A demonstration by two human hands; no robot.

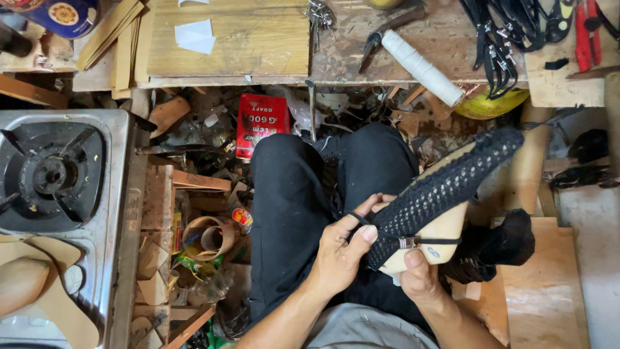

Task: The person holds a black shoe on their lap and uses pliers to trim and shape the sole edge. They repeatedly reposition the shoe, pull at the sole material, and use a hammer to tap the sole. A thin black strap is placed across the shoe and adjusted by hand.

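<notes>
A black mesh shoe upper on a pale wooden last (445,187) lies over my lap, its toe pointing up and to the right. My right hand (421,278) grips the heel end from below, thumb by a small metal buckle (408,243). My left hand (341,249) pinches a thin black strap (357,218) at the back of the shoe, fingers curled on it. A second black strap runs from the buckle across the heel.
A gas stove (55,174) stands at left. The wooden workbench (252,39) above holds pliers (381,35), a white roll (421,68), black straps (504,45) and red-handled tools. A red packet (260,123) and scraps litter the floor. A wooden stool (542,284) sits at right.
</notes>
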